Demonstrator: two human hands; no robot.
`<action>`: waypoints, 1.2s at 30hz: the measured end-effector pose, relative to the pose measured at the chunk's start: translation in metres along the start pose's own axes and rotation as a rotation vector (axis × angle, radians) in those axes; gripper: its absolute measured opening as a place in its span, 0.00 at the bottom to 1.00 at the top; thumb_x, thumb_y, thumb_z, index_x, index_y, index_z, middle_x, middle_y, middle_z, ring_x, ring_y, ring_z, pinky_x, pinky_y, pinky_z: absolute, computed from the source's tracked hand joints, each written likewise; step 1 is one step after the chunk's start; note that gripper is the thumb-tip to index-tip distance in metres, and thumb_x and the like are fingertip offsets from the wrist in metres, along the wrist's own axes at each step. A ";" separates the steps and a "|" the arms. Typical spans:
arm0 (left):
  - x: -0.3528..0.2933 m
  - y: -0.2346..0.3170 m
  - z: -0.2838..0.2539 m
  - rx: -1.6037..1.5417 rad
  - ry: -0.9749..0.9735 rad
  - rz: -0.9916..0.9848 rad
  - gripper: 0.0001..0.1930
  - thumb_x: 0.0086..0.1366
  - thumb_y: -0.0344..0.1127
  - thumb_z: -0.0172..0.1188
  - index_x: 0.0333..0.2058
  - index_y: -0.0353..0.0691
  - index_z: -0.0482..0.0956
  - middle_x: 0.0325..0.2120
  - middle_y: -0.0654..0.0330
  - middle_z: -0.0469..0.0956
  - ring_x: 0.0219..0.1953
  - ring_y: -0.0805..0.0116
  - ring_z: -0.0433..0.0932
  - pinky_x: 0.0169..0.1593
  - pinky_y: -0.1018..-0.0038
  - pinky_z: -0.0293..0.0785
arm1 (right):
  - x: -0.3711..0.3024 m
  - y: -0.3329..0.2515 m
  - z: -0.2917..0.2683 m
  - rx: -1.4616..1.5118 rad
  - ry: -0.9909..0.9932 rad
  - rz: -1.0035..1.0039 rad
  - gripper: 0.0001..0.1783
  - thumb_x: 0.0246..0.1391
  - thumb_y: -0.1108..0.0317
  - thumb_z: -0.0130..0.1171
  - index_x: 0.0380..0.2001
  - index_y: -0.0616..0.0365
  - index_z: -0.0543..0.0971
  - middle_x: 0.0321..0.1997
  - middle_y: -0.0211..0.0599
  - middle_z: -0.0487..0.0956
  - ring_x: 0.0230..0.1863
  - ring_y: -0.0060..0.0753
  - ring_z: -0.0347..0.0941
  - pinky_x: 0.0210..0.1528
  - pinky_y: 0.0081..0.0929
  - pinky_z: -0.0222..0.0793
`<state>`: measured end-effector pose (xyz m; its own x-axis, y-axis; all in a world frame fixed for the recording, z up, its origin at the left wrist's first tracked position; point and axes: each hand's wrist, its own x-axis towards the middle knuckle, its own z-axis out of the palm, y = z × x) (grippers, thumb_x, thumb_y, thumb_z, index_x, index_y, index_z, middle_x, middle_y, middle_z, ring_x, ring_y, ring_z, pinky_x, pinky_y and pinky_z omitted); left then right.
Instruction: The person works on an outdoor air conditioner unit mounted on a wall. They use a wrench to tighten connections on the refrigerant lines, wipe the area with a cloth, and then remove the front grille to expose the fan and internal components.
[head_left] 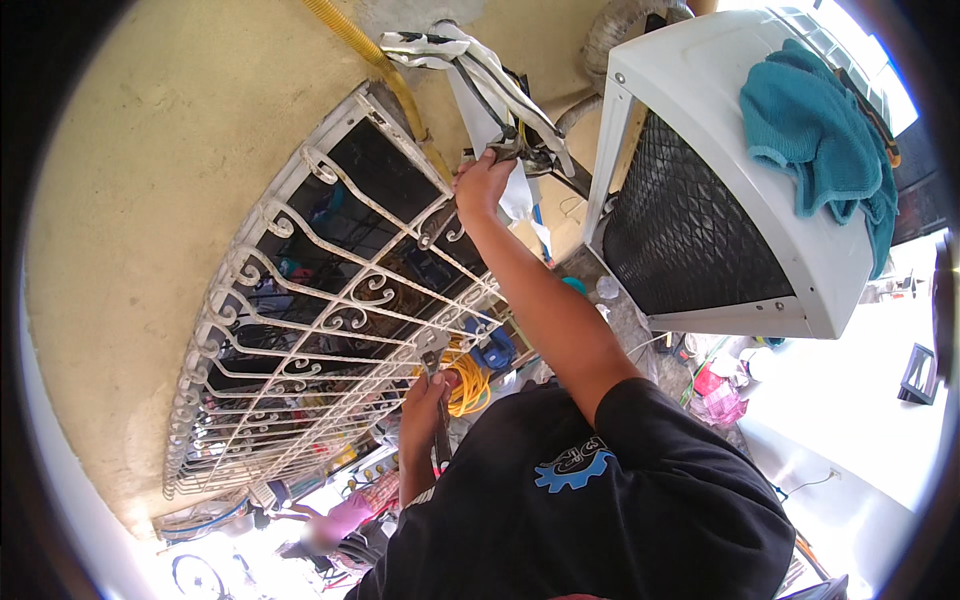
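My left hand (422, 412) is wrapped round the handle of an adjustable wrench (434, 352), its jaw end pointing up in front of the white window grille. My right arm reaches up and away, and my right hand (484, 188) is closed at the lower end of a bundle of pipes and cables (500, 85) wrapped in white and black. A dark piece (507, 150) shows at the fingertips; exactly what they pinch there is partly hidden. Beside the bundle stands a white outdoor air-conditioner unit (625, 130) with a dark meshed coil.
A teal cloth (815, 130) lies over the unit. The scrollwork grille (330, 320) juts from the beige wall (150, 200). A yellow corrugated conduit (350, 30) runs down the wall. Below are a coiled yellow hose (468, 385), a blue object (492, 348) and another person (345, 515).
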<state>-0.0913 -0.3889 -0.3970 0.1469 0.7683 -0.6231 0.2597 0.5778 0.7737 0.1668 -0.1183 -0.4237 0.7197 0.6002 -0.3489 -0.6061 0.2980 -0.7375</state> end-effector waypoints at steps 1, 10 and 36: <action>-0.003 -0.003 -0.003 -0.018 0.005 -0.039 0.15 0.77 0.44 0.53 0.47 0.37 0.79 0.24 0.71 0.68 0.25 0.79 0.66 0.31 0.79 0.62 | 0.004 0.005 0.002 0.006 0.015 0.023 0.11 0.75 0.65 0.44 0.51 0.59 0.60 0.27 0.43 0.74 0.21 0.36 0.72 0.21 0.35 0.68; -0.012 -0.023 -0.016 -0.043 0.052 -0.080 0.16 0.77 0.47 0.54 0.47 0.40 0.79 0.21 0.73 0.65 0.19 0.82 0.62 0.24 0.80 0.57 | 0.010 0.010 0.010 0.033 0.025 -0.108 0.15 0.75 0.65 0.45 0.57 0.58 0.60 0.27 0.40 0.74 0.24 0.34 0.73 0.25 0.36 0.69; -0.005 -0.027 -0.013 0.053 -0.071 -0.157 0.17 0.76 0.47 0.55 0.47 0.39 0.80 0.24 0.72 0.68 0.23 0.81 0.64 0.27 0.79 0.59 | 0.025 0.035 -0.003 -0.092 0.050 -0.407 0.13 0.75 0.60 0.49 0.51 0.56 0.62 0.24 0.36 0.74 0.18 0.30 0.71 0.16 0.32 0.67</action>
<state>-0.1115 -0.4052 -0.4135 0.1668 0.6471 -0.7439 0.3343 0.6727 0.6601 0.1648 -0.0947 -0.4597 0.9112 0.4096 -0.0442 -0.2375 0.4345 -0.8688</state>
